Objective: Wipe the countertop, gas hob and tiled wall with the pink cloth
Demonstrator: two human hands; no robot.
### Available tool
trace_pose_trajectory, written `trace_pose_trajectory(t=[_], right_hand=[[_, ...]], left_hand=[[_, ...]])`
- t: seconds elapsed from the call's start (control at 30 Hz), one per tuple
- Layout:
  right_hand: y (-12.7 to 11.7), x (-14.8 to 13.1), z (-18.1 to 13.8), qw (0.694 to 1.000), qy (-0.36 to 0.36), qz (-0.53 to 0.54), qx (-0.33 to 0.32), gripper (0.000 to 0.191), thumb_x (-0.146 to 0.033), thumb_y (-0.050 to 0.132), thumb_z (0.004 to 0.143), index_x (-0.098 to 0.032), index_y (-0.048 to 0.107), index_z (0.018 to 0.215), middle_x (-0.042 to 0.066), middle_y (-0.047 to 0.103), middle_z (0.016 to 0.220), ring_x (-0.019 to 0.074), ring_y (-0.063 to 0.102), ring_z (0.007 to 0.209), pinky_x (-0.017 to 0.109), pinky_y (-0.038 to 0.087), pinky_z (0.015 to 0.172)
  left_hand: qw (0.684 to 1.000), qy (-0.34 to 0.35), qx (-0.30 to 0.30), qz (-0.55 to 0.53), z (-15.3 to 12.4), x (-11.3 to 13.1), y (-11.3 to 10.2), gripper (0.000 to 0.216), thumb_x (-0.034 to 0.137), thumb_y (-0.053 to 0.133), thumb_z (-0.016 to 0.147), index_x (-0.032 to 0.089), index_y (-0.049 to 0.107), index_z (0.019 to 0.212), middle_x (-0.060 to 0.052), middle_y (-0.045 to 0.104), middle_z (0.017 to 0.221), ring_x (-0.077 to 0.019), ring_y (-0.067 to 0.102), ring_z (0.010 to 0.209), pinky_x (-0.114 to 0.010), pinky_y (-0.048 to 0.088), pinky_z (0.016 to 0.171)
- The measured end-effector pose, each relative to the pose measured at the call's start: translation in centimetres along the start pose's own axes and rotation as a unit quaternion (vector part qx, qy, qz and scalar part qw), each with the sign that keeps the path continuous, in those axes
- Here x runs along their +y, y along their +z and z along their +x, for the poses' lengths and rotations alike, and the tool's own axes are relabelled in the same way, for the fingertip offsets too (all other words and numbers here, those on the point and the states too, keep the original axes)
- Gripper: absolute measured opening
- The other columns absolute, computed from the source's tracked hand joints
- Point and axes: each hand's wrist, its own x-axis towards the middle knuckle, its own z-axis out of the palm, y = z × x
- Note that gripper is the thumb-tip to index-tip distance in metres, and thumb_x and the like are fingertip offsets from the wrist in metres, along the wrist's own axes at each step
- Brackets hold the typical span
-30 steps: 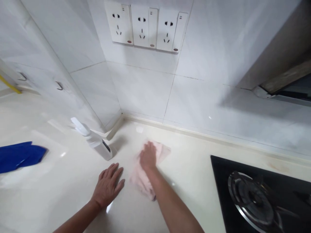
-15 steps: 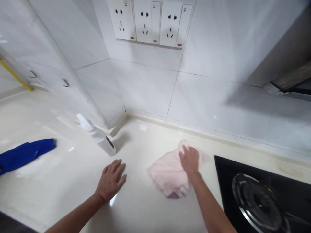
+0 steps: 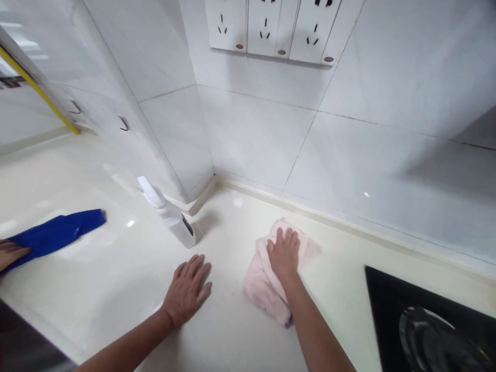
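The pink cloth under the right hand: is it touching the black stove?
Apart. The head view shows it: a bare strip of pale countertop lies between the pink cloth and the edge of the black stove.

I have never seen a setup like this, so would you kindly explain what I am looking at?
Gladly. There is no machine here, just a person's two bare hands, seen from a camera worn on their head, looking forward and down. The right hand lies with fingers spread on a pink cloth; the left hand rests flat on the pale counter, holding nothing. Beyond it stands a white spray bottle. At far left, someone else's hand is at a blue cloth. A black hob sits at right, with sockets on the wall.
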Motion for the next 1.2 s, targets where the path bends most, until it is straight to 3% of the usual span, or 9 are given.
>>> trace_pose_trajectory(t=[0.27,0.43,0.53,0.67,0.8,0.9,1.0,1.1,1.2], right_hand=[[-1.3,-7.3,7.9,0.996,0.045,0.001,-0.079,0.077,-0.050,0.028,0.108,-0.006,0.019,0.170,0.026,0.012,0.176,0.0424,0.008,0.164,0.058,0.002,0.130],[-1.0,-12.5,7.8,0.981,-0.152,0.043,-0.115,0.071,-0.048,0.033,0.109,-0.014,0.024,0.170,0.020,0.010,0.178,0.0368,0.005,0.165,0.054,0.003,0.131],[-1.7,-12.6,6.9,0.971,-0.201,0.049,-0.118,0.064,-0.045,0.037,0.109,-0.021,0.034,0.168,0.012,0.014,0.179,0.0320,0.007,0.166,0.050,0.006,0.132],[-0.9,-7.4,1.9,0.971,-0.230,0.057,-0.040,0.054,-0.043,0.042,0.108,-0.027,0.049,0.160,0.011,0.029,0.175,0.0322,0.020,0.163,0.052,0.015,0.131],[1.3,3.6,-4.9,0.966,-0.222,0.096,0.090,0.042,-0.031,0.045,0.104,-0.027,0.067,0.141,0.010,0.053,0.160,0.0300,0.036,0.156,0.051,0.027,0.127],[0.9,13.7,-6.3,0.970,-0.081,0.122,0.195,0.047,-0.041,0.035,0.105,-0.019,0.068,0.131,0.017,0.064,0.144,0.0321,0.050,0.143,0.055,0.038,0.121],[-1.9,20.8,-3.7,0.946,0.075,0.158,0.275,0.064,-0.056,0.027,0.104,-0.013,0.062,0.135,0.026,0.065,0.133,0.0372,0.056,0.133,0.055,0.043,0.115],[-4.9,21.8,0.5,0.916,0.208,0.190,0.286,0.066,-0.056,0.021,0.104,-0.014,0.059,0.140,0.028,0.064,0.132,0.0367,0.058,0.129,0.051,0.046,0.109],[-5.9,17.6,4.7,0.884,0.324,0.193,0.275,0.067,-0.045,0.010,0.105,-0.012,0.052,0.145,0.026,0.064,0.131,0.0369,0.058,0.128,0.058,0.043,0.109]], left_hand=[[1.000,0.011,0.020,0.004,0.1,0.4,-0.8,0.045,0.039,0.058,0.099,0.021,0.063,0.140,-0.016,0.059,0.154,-0.0339,0.049,0.147,-0.052,0.040,0.115],[1.000,0.005,0.020,-0.012,0.3,0.1,-1.0,0.044,0.040,0.059,0.098,0.022,0.064,0.139,-0.015,0.060,0.153,-0.0335,0.051,0.145,-0.051,0.042,0.113],[1.000,0.012,0.021,-0.011,0.4,-0.2,-1.1,0.044,0.042,0.060,0.099,0.023,0.064,0.138,-0.015,0.062,0.151,-0.0327,0.053,0.143,-0.049,0.043,0.111],[0.999,0.024,0.035,0.000,0.5,-0.6,-1.0,0.044,0.042,0.059,0.099,0.023,0.064,0.139,-0.014,0.063,0.150,-0.0324,0.055,0.141,-0.049,0.043,0.110],[0.999,0.022,0.036,-0.004,0.4,-0.9,-0.5,0.045,0.044,0.057,0.100,0.024,0.064,0.140,-0.013,0.062,0.152,-0.0318,0.054,0.142,-0.049,0.043,0.112],[1.000,0.015,0.025,-0.003,0.3,-1.0,-0.3,0.046,0.046,0.056,0.100,0.024,0.064,0.140,-0.013,0.061,0.153,-0.0321,0.053,0.144,-0.049,0.042,0.113],[1.000,0.015,0.021,0.003,0.4,-0.9,-0.3,0.046,0.045,0.056,0.100,0.023,0.064,0.140,-0.013,0.061,0.154,-0.0328,0.052,0.144,-0.050,0.042,0.113],[1.000,0.018,0.022,0.012,0.5,-0.7,-0.5,0.046,0.044,0.055,0.100,0.023,0.063,0.140,-0.014,0.061,0.153,-0.0327,0.052,0.144,-0.050,0.042,0.112],[0.999,0.025,0.023,0.017,0.5,-0.7,-0.7,0.045,0.043,0.055,0.100,0.023,0.061,0.141,-0.014,0.060,0.154,-0.0322,0.052,0.144,-0.050,0.042,0.112]])
